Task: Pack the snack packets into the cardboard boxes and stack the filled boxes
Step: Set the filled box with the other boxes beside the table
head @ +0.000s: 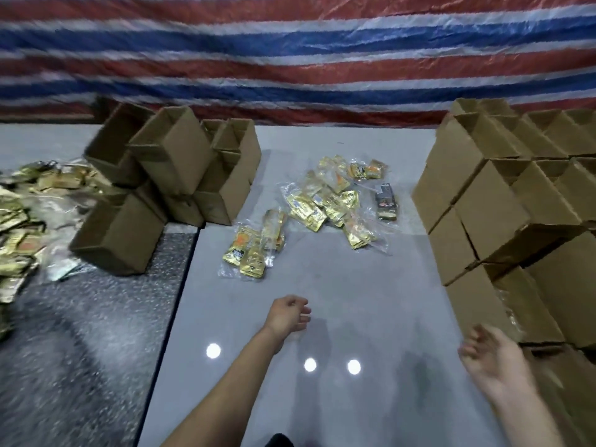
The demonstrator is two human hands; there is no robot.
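Directly below the head camera, two bare forearms reach forward over a glossy grey tiled floor [322, 301]. The left hand [288, 314] hovers near the middle of the view, its fingers loosely curled and holding nothing. The right hand [493, 359] is at the lower right, blurred, with fingers relaxed and spread; it too is empty and sits just beside the nearest box of the right-hand stack.

Ahead of the left hand, a scatter of gold snack packets [322, 201] in clear wrapping lies on the floor between two groups of boxes. One darker packet [386, 201] lies at the right edge of the scatter.

To the left, a loose pile of open cardboard boxes [167, 175] lies tumbled, several tipped on their sides and leaning on each other. To the right, a taller stack of cardboard boxes [503, 201] stands in rows several layers high, their top flaps open. Whether these hold packets cannot be told.

At the far left edge, a second heap of gold packets [19, 214] spreads over a darker speckled floor strip [96, 350]. A crinkled tarp [290, 59] striped red, white and blue fills the background. Three round light reflections [213, 351] shine on the tile between the arms.
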